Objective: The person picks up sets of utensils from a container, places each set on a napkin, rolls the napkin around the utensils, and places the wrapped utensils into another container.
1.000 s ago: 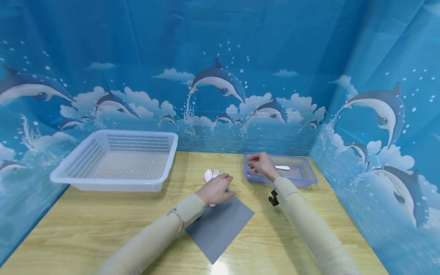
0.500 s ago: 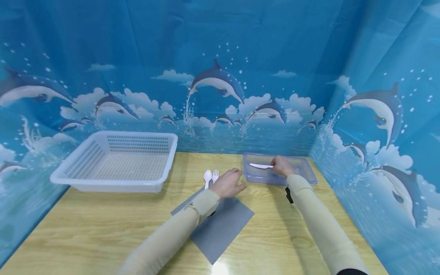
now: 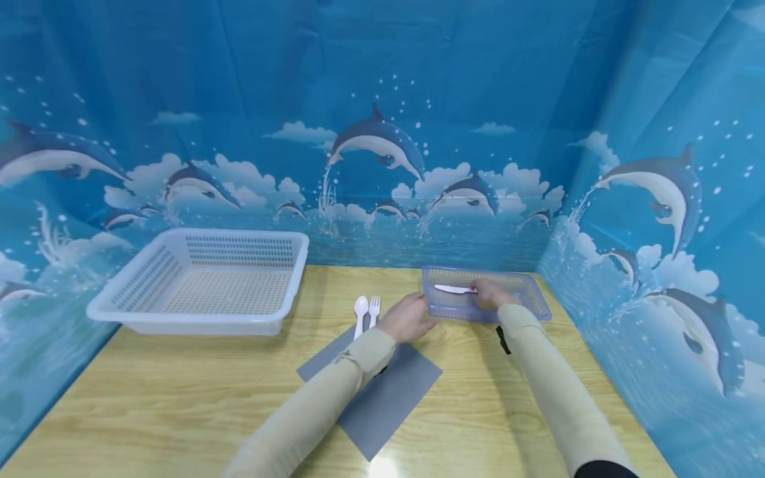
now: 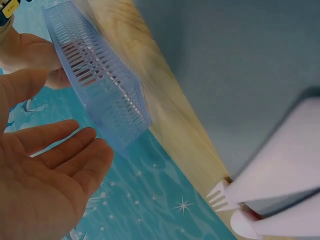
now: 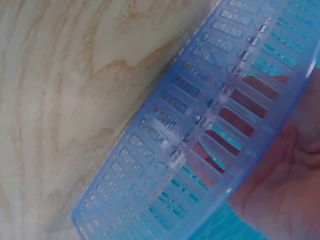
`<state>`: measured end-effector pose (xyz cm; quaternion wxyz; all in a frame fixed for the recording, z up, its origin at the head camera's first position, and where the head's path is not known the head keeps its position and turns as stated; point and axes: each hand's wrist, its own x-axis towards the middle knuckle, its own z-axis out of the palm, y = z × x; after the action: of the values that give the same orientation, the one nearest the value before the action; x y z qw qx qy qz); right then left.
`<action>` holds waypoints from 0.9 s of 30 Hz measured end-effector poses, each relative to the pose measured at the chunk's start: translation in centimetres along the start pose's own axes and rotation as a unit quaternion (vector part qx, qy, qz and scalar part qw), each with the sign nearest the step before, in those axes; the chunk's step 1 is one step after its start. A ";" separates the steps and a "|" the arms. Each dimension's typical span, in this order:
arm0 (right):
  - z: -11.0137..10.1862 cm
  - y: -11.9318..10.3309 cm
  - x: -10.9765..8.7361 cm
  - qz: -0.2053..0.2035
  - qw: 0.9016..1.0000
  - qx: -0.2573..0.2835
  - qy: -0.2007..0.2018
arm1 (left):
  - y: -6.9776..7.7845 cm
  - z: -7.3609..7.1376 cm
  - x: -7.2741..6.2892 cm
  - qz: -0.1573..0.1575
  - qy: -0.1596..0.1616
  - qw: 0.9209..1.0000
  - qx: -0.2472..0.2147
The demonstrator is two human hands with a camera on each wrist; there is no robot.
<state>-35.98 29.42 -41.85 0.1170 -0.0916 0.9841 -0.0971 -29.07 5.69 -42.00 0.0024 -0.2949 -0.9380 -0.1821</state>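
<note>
My right hand [image 3: 489, 294] reaches into the purple slotted basket [image 3: 522, 309], its fingers curled at the handle end of a white plastic knife [image 3: 452, 289]. The blade points left along the basket floor. In the right wrist view, this hand [image 5: 280, 165] shows partly through the basket wall [image 5: 165, 145], which hides the exact grip. Holding nothing, my left hand [image 3: 408, 318] has its fingers extended near the basket's front left corner. The left wrist view shows its palm [image 4: 45, 185] and loosely spread fingers beside the basket [image 4: 100, 80]; whether they touch it, I cannot tell.
A white spoon [image 3: 360, 307] and a white fork [image 3: 374, 305] lie side by side, partly on a grey square sheet [image 3: 388, 405]. A large white basket [image 3: 206, 322] stands at the left of the wooden table [image 3: 179, 398]. Dolphin-print curtains [image 3: 508, 79] border the back and right.
My right hand has moved right inside the basket, from the knife's blade end to its handle end. My left hand has shifted right, from over the cutlery toward the basket, uncovering more of the sheet.
</note>
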 end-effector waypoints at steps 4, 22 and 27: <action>0.1 0.0 0.4 0.019 1.000 -0.002 0.009 | 0.7 0.2 0.7 0.001 0.018 1.000 0.007; 0.6 0.8 1.3 0.028 0.998 -0.001 0.054 | 2.2 1.7 3.2 0.010 0.065 0.998 0.012; 0.2 1.3 1.0 -0.013 0.998 0.023 0.060 | 1.5 1.9 3.4 -0.018 0.075 0.997 -0.031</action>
<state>-37.12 30.40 -42.51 0.0589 -0.0962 0.9856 -0.1261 -30.83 9.38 -42.89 0.0603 -0.2630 -0.9344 -0.2326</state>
